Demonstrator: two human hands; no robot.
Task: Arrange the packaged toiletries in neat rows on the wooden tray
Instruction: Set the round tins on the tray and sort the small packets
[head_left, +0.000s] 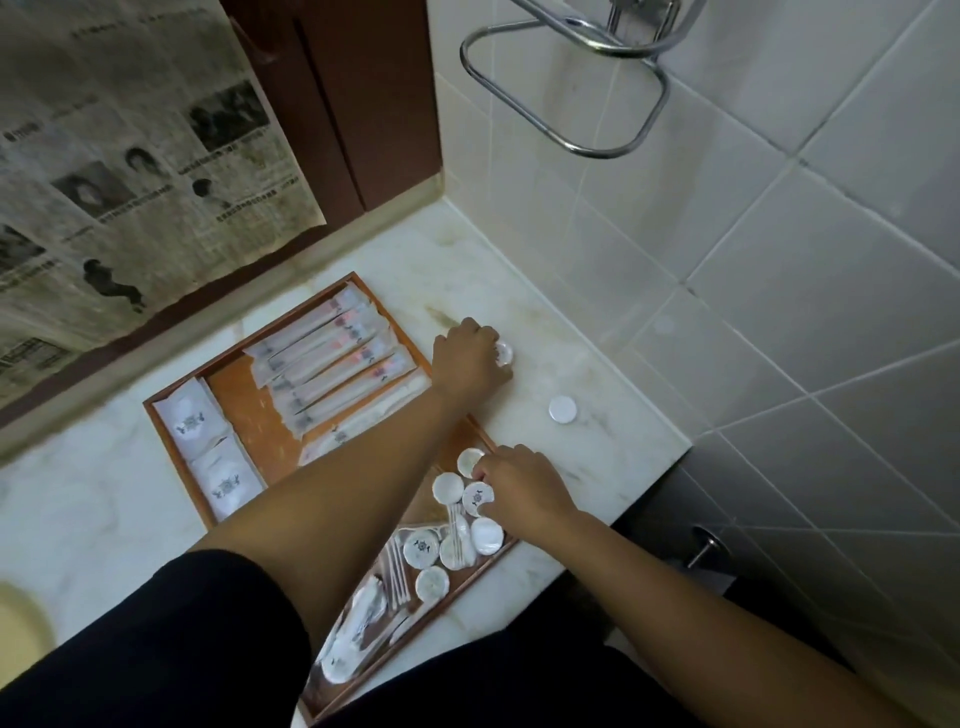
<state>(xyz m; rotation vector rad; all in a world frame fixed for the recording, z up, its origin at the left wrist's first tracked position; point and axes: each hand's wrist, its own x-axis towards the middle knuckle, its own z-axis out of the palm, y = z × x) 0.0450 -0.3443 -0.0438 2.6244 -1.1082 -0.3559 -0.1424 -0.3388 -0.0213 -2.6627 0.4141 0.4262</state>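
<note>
A wooden tray (236, 400) sits on a white stone counter (613, 447) in the corner of a tiled wall (779, 208).

At the far end of the tray, long thin packets (332, 364) lie side by side in a row. They have small red and dark marks, but the marks are too blurry to read. On the left side, two square white packets (195, 423) lie one after the other. Each has a dark, flower-like mark in the middle. On the right side there is a bunch of little round white packs (448, 488), and some show the same dark mark. Near the front edge, clear bags of cotton sticks (395, 571) lie in a messy pile.

The left hand (467, 358) reaches over the tray to the counter. Its fingers are curled around a small round pack (504, 354) just beside the tray. One more plain round pack (562, 409) lies alone on the counter, near it.

The right hand (519, 488) is at the right edge of the tray. Its fingers are bent, and the tips pinch a marked round pack (475, 500) in the bunch.

An old newspaper (130, 156) hangs on the left. It has photos and lines of print, but they are too blurry to read. A shiny metal towel ring (566, 88) sticks out from the wall.
</note>
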